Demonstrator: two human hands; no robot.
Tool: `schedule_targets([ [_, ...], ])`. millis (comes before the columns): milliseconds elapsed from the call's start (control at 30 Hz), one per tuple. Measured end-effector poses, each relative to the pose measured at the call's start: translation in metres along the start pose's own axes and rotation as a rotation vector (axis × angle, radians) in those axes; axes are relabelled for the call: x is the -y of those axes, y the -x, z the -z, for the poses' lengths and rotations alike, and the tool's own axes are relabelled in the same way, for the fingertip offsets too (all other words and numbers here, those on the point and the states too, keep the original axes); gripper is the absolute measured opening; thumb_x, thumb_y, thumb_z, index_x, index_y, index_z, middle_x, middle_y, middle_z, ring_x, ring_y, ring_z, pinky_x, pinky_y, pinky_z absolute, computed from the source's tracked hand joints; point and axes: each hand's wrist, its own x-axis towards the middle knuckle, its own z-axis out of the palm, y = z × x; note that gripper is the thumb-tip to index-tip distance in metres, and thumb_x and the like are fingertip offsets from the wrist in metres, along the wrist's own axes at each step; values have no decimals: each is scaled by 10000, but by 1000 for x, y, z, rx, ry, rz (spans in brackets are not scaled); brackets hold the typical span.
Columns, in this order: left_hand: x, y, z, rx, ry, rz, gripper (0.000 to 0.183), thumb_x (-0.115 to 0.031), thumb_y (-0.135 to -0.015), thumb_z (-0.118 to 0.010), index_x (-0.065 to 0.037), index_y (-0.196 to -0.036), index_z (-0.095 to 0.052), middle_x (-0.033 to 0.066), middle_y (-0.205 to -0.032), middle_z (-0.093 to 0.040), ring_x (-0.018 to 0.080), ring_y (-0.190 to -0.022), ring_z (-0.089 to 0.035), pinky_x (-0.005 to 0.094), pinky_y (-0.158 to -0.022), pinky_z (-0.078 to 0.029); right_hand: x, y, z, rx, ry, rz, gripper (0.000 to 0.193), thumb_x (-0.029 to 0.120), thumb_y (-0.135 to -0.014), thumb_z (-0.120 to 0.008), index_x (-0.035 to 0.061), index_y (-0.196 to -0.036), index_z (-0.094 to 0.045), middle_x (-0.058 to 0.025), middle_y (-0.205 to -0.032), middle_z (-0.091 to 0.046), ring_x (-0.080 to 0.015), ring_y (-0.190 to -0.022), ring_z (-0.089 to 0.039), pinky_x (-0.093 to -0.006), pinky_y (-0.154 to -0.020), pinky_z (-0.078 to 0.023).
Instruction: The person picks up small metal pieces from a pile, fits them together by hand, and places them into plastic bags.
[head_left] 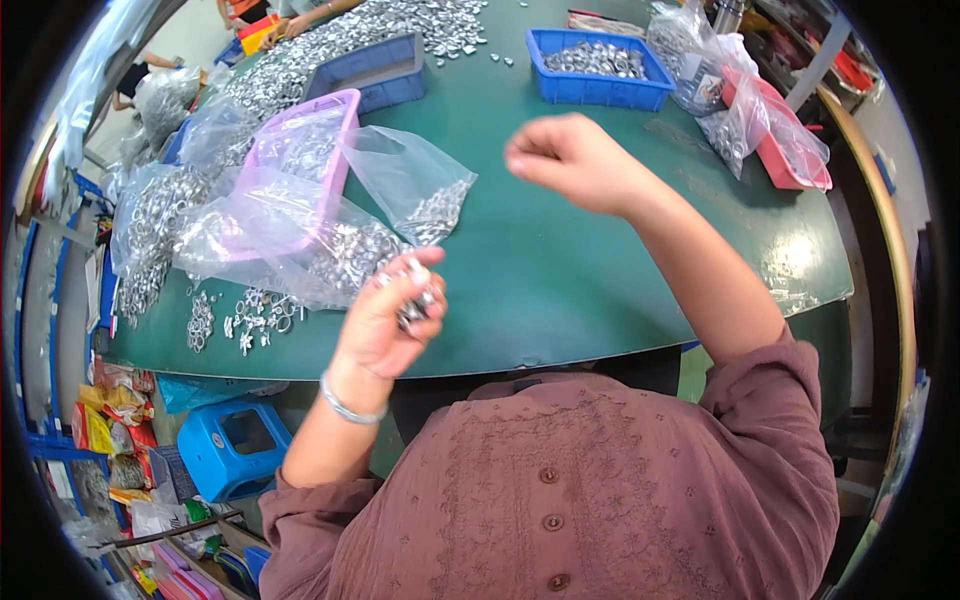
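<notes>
My left hand [375, 335], with a bracelet at the wrist, is closed around several small silvery metal pieces [412, 314] above the near edge of the green table [570, 285]. Just beyond it lies a clear plastic bag [400, 180] with metal pieces in its corner. Larger clear bags of metal parts [350, 255] spread to the left, partly over a pink-purple basket [345, 140]. Loose rings and small parts [262, 315] lie near the table edge. Farther off, my right hand [570, 160] is raised above the table, fingers curled together; whatever they pinch, if anything, is hidden.
A blue tray [600, 95] of metal pieces stands at the far side, and a darker blue tray [405, 75] sits by a wide metal heap [280, 80]. At right is a red basket [795, 175] with bags. Another person's hand [285, 30] reaches the heap. A blue stool [205, 450] stands below.
</notes>
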Motion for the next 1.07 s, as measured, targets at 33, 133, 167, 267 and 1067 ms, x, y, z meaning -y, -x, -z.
schedule_targets([
  [33, -16, 0, -5, -41, -6, -83, 278, -118, -798, -570, -54, -1054, -483, 37, -737, -505, 101, -606, -479, 166, -421, -337, 10, -23, -2, -35, 72, 42, 225, 208, -802, -586, -13, -837, -596, -27, -692, -581, -73, -652, -504, -246, -571, -427],
  [133, -69, -17, -25, -33, -53, -345, 182, -101, -802, -565, -42, -961, -500, 48, -738, -516, 108, -611, -500, 170, -411, -350, 34, -79, -14, -104, 271, 74, 369, 362, -736, -632, -3, -781, -606, -90, -670, -593, -154, -638, -554, -292, -567, -448],
  [167, -87, -27, -32, -49, -71, -405, 140, -104, -808, -562, -36, -916, -504, 52, -725, -523, 112, -611, -511, 174, -407, -352, 41, -92, -19, -72, 368, 22, 410, 403, -701, -647, 1, -774, -608, -104, -677, -595, -189, -638, -565, -306, -579, -454],
  [267, -135, -56, -30, -43, -111, -509, 139, -120, -824, -558, -13, -897, -509, 65, -709, -536, 121, -606, -519, 189, -428, -414, 60, -119, -41, 71, 521, -95, 361, 361, -662, -631, 11, -748, -608, -128, -659, -599, -262, -616, -581, -344, -586, -468],
  [1067, -119, -79, -34, -87, -1991, -192, 486, -279, -748, -636, -94, -1175, -497, 90, -1042, -595, 231, -880, -568, 306, -728, -440, 14, -72, -43, -235, -212, -58, 152, 169, -788, -558, 19, -815, -563, -52, -667, -559, -98, -543, -513, -248, -503, -445],
])
